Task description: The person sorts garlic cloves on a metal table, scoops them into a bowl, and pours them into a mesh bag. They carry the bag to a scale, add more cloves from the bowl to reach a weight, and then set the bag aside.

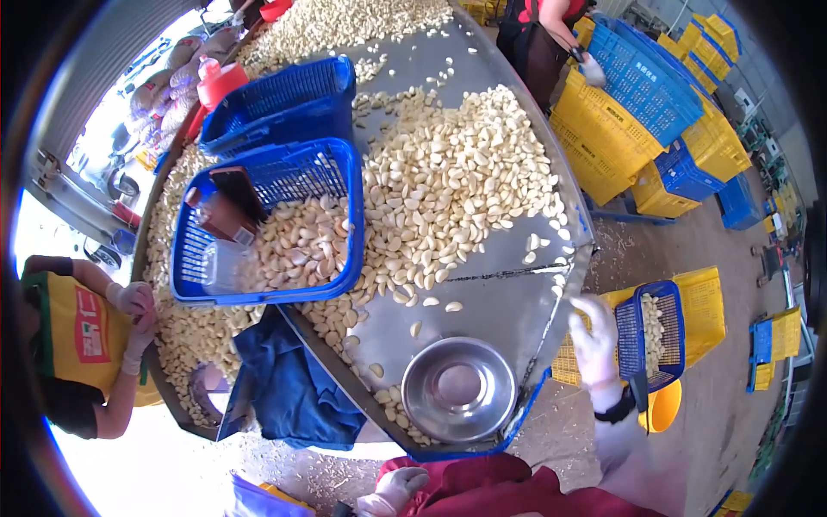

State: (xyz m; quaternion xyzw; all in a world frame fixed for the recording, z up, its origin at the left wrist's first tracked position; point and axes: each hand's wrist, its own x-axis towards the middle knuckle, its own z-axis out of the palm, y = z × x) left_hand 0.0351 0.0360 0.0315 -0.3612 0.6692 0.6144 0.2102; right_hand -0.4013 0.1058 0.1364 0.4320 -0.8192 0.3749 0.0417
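Observation:
My right hand (594, 339), in a whitish glove with a black band at the wrist, is raised past the table's right edge, fingers apart and holding nothing, beside a blue basket (677, 336) of garlic cloves. Low in the view, my left hand (395, 490), also gloved, rests curled by my dark red clothing; whether it holds anything is hidden. An empty stainless steel bowl (459, 426) sits on the metal table (413, 52) near its front edge. Peeled garlic cloves (446, 174) are heaped behind it. A blue basket (354, 258) at the left holds cloves, a phone and a clear plastic container.
A co-worker's gloved hands (134, 310) are at the left table edge; another person's gloved hand (593, 70) touches stacked crates at upper right. Yellow crates (704, 310) stand on the floor at right. A blue cloth (291, 381) hangs at the table's front left.

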